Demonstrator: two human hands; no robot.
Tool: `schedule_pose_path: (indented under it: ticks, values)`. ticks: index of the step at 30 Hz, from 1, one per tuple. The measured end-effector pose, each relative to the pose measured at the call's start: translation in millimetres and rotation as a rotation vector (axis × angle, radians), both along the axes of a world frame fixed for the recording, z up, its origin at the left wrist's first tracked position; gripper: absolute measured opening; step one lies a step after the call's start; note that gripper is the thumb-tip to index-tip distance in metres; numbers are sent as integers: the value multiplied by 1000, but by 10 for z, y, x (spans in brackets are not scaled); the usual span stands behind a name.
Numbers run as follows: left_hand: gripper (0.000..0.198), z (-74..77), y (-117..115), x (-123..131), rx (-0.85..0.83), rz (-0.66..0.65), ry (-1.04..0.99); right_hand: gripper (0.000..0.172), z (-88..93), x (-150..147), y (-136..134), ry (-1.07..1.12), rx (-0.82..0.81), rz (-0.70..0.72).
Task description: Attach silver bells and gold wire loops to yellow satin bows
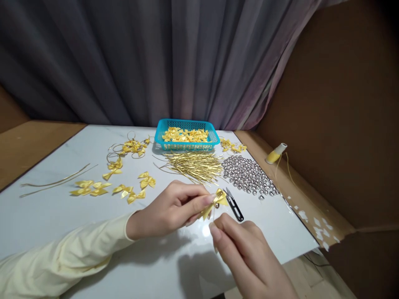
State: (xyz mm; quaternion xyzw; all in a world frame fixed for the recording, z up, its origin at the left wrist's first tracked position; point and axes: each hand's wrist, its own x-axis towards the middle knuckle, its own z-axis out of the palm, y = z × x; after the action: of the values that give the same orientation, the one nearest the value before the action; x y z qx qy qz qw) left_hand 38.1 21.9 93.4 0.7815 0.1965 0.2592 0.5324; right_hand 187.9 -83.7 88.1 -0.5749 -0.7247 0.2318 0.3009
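Observation:
My left hand [182, 207] pinches a yellow satin ribbon bow [220, 197] between thumb and fingers, above the middle of the table. A small round metal bell [217, 205] sits at the bow's centre. Just below it, my right hand [241, 245] is closed, thumb against forefinger, on a thin pale thread [214, 214] that runs down from the bow. Thread snips [234, 205] with black handles lie on the table just right of the bow, touched by neither hand.
Behind my hands lies a pile of gold twist ties [195, 166], with a blue basket [160, 139] of bows beyond. Small silver bells [247, 172] spread to the right. Several loose bows [90, 187] lie left. A yellow thread spool [276, 153] stands at the right edge.

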Motion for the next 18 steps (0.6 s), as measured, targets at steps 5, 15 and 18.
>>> schedule_pose_path:
  ticks: [5, 15, 18]
  values:
    - [32, -10, 9, 21, -231, -42, -48, 28, -9, -10, 7, 20, 21, 31]
    - [30, -31, 1, 15, -344, -20, -69, 30, -5, 47, -44, 226, 103, -48]
    - [30, -24, 19, 30, -396, -8, -98, 20, -24, 66, -112, 415, 97, -178]
